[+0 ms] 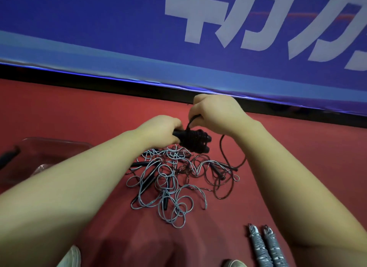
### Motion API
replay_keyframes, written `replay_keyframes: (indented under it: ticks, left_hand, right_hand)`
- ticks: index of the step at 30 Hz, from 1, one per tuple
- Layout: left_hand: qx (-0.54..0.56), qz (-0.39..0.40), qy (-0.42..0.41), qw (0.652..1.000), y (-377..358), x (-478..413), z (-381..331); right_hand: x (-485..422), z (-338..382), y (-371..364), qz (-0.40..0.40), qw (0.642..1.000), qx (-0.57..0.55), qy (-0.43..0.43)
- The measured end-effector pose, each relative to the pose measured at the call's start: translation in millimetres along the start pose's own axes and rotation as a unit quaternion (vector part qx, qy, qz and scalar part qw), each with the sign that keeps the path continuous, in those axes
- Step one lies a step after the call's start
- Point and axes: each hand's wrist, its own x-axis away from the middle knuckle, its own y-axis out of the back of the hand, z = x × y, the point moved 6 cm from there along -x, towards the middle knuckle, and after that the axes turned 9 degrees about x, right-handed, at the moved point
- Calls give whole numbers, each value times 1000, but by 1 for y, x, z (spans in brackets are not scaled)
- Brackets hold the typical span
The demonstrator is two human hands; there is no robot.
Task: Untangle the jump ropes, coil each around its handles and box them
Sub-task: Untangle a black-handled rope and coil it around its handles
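My left hand (162, 130) grips the black handles of a black jump rope (193, 140), with several turns of cord wound round them. My right hand (214, 112) pinches the same rope's cord just above the coil; its loose end trails down in a loop (232, 159) to the red floor. Below my hands lies a tangled heap of grey and dark ropes (174, 179) with black handles among them. A grey rope wound round its two handles (266, 247) lies at the bottom right.
A clear plastic box (49, 149) stands on the red floor (89, 107) at the left, with a black item at its left edge. A blue banner (119, 28) with white lettering runs along the back. Shoe tips show at the bottom edge.
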Motion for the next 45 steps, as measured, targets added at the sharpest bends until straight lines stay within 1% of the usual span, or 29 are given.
replay_keyframes:
  ticks: [2,4,6,8,10,11,13,14,16,17,18,19,21,22,23,26,27,28,29,31,32,33,35,36,37,39,42,44,45]
  left_hand:
    - [-18,34,-31,999,-7,0,-10]
    - [-24,72,-59,995,-14,2,-19]
    - [-29,109,-84,990,-22,4,-27]
    - [-20,139,-99,985,-28,6,-34]
    - [16,152,-113,982,-26,9,-40]
    - [42,154,-118,980,-23,10,-43]
    - [105,153,-123,975,-16,11,-47]
    - [145,147,-120,971,-12,11,-49]
    - [232,114,-100,961,-4,9,-49]
    - [274,85,-84,954,1,7,-48]
    - [325,54,-66,942,6,5,-46]
    - [385,25,-51,921,10,3,-43]
    - [492,-21,-27,870,17,1,-37]
    - [519,-40,-20,854,21,0,-34]
    - [530,-56,-15,846,25,-2,-30]
    - [554,-120,22,823,39,-5,-9]
    - [564,-146,40,812,44,-5,0]
    - [566,-168,55,805,48,-4,10]
    - [560,-184,66,805,51,-3,19]
    - [534,-207,82,816,51,0,35]
    - [525,-215,93,818,49,1,41]
    - [521,-223,105,818,46,1,46]
    - [520,-233,122,813,42,1,52]
    - [521,-235,126,811,40,0,53]
    - [527,-236,125,807,39,-1,53]
    - [552,-244,117,789,40,-4,51]
    - [578,-271,101,763,49,-7,47]
    - [591,-285,98,749,53,-6,49]
    - [589,-289,99,749,53,-6,50]
  right_hand:
    - [3,-13,-11,55,998,-19,-9]
    - [7,-23,-27,114,992,-60,-7]
    - [14,-34,-42,153,975,-159,-16]
    - [22,-46,-56,157,948,-276,-35]
    - [31,-49,-73,155,922,-351,-54]
    - [36,-48,-82,153,904,-394,-64]
    - [45,-46,-97,135,849,-505,-80]
    - [50,-45,-103,129,828,-540,-81]
    - [55,-46,-118,129,816,-555,-93]
    - [56,-46,-127,132,813,-552,-132]
    - [55,-44,-133,125,797,-565,-173]
    - [49,-38,-132,94,770,-604,-183]
    - [34,-23,-126,31,704,-688,-174]
    - [26,-16,-122,20,683,-710,-174]
    - [20,-9,-117,13,674,-719,-170]
    - [12,3,-115,-2,667,-724,-177]
    - [12,5,-115,-10,677,-714,-181]
    - [12,5,-113,-18,697,-693,-182]
    - [11,6,-110,-25,731,-657,-183]
    - [8,4,-102,-39,818,-543,-187]
    - [6,3,-98,-46,855,-481,-187]
    - [4,5,-95,-48,883,-428,-185]
    - [0,11,-91,-37,915,-357,-183]
    - [-1,14,-91,-27,920,-345,-184]
    - [-3,16,-92,-16,913,-361,-190]
    - [-6,18,-98,4,874,-439,-210]
    - [-7,19,-106,29,824,-513,-238]
    - [-6,21,-113,50,778,-574,-251]
    - [-5,22,-116,59,758,-598,-253]
